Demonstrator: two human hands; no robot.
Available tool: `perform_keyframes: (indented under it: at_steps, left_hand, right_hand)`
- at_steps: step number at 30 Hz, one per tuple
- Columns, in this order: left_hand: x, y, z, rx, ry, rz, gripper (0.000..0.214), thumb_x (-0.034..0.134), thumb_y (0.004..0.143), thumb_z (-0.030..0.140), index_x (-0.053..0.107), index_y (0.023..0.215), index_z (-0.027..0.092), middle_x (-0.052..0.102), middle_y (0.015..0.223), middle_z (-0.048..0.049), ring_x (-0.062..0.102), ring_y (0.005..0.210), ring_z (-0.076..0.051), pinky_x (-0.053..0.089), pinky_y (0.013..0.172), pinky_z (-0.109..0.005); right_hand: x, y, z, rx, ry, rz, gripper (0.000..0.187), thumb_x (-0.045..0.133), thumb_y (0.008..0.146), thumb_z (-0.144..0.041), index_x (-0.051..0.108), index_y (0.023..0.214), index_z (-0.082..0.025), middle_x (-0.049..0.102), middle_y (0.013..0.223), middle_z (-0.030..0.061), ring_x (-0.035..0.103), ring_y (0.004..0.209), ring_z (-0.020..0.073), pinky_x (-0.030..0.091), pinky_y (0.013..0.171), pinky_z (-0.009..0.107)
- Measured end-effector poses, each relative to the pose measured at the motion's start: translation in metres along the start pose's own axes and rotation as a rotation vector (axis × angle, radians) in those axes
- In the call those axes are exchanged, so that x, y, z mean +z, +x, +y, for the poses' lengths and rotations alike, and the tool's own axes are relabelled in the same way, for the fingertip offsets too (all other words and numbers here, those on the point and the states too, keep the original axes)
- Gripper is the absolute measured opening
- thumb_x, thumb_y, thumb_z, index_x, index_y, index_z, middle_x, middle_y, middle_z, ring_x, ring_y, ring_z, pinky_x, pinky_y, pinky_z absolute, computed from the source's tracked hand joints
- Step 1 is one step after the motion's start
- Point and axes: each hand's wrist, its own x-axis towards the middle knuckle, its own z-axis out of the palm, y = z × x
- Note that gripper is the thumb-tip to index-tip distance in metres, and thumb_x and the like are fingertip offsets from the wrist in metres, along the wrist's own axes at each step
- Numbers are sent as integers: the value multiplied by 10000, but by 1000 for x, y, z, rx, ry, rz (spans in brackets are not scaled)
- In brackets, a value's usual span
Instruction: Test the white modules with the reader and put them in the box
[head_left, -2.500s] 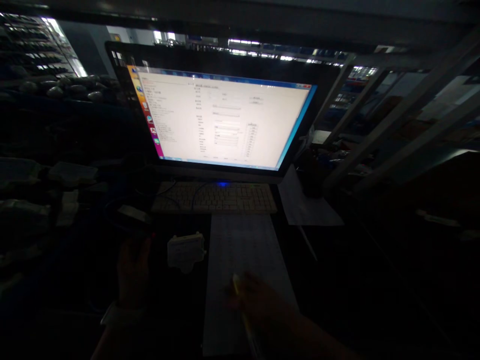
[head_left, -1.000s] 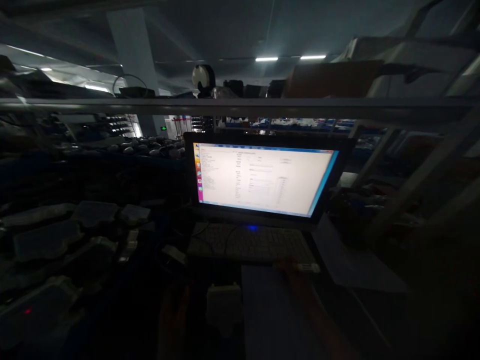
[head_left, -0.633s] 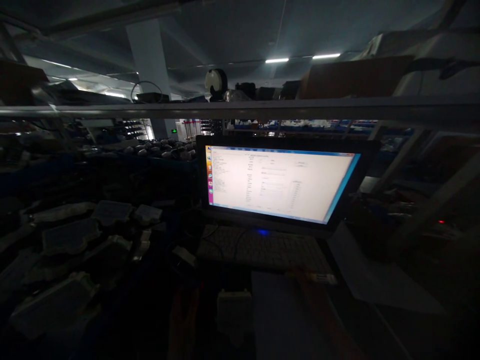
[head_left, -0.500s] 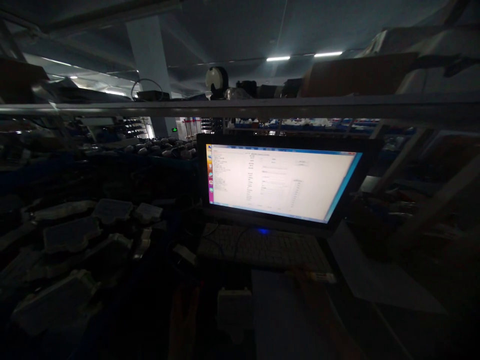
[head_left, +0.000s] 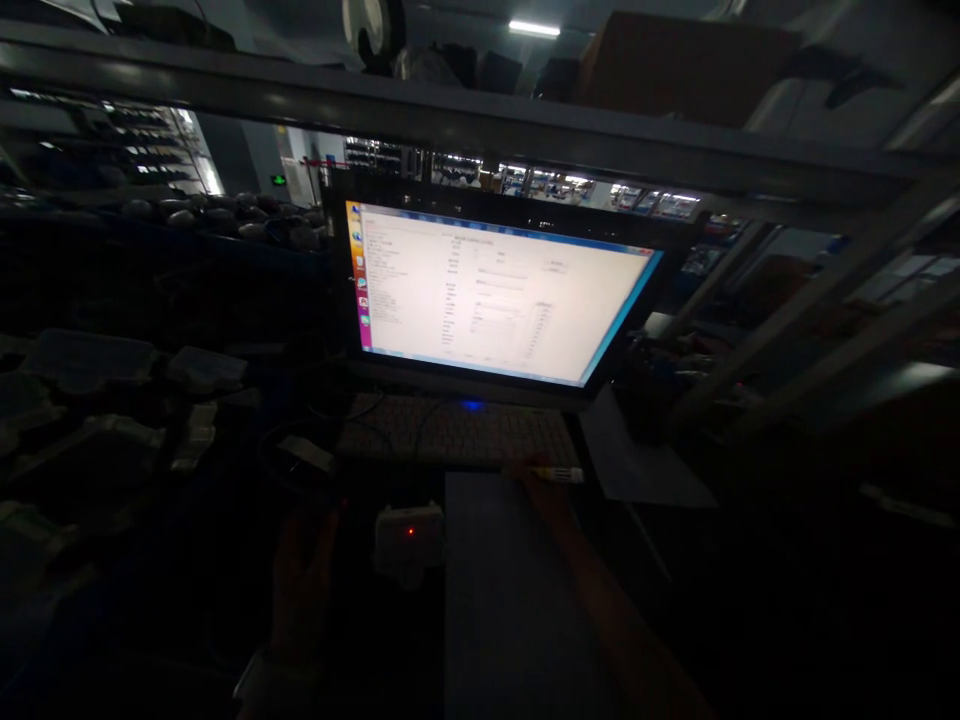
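My left hand (head_left: 304,555) is low and left of centre, its fingers curled about a dark shape that the gloom hides. Just beyond it lies a small pale block (head_left: 307,453) with a dark cable curving around it. To its right sits a white box-shaped device (head_left: 409,545) showing a red point of light. My right hand (head_left: 534,482) is at the keyboard's lower right corner, closed on a white and yellow marker (head_left: 559,474). Under that forearm is a pale sheet (head_left: 495,590). The keyboard (head_left: 457,430) stands below a lit monitor (head_left: 495,295) filled with text lists.
Several pale plastic housings (head_left: 90,360) are heaped at the left. Another paper sheet (head_left: 645,455) lies right of the keyboard. A metal shelf (head_left: 450,115) crosses above the monitor, bearing a cardboard box (head_left: 675,65). Slanted frame bars (head_left: 810,310) stand at the right.
The view has tilted down and shifted right, so the scene sits higher and farther left. A red light now shows on the white device. Both hands keep about the same places.
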Motion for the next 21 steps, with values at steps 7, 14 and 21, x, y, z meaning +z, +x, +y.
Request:
perform_keyframes:
  at_steps: [7,14,21]
  left_hand:
    - [0,1,-4,3,11,-1,552,604,674,603,565,1034,186,624,1079,-113,581,1057,-318,471,912,-501]
    - [1,-1,0,12,7,8,543,615,669,584,559,1037,189,632,1058,-100,601,1020,-303,497,874,-477]
    - [2,1,-12,65,5,-1,426,599,745,499,572,1055,208,633,1056,-92,605,1020,-284,499,877,-462]
  right_hand:
    - [15,-1,4,-51,-56,-39,249,548,602,-466,462,544,-240,456,514,-27,442,527,148,335,487,275]
    - [15,0,7,-86,-93,-52,229,536,635,-442,473,570,-231,493,527,-24,453,533,140,344,495,259]
    - [16,1,7,-105,-103,-48,273,529,635,-483,448,551,-236,477,508,-26,445,515,138,342,495,262]
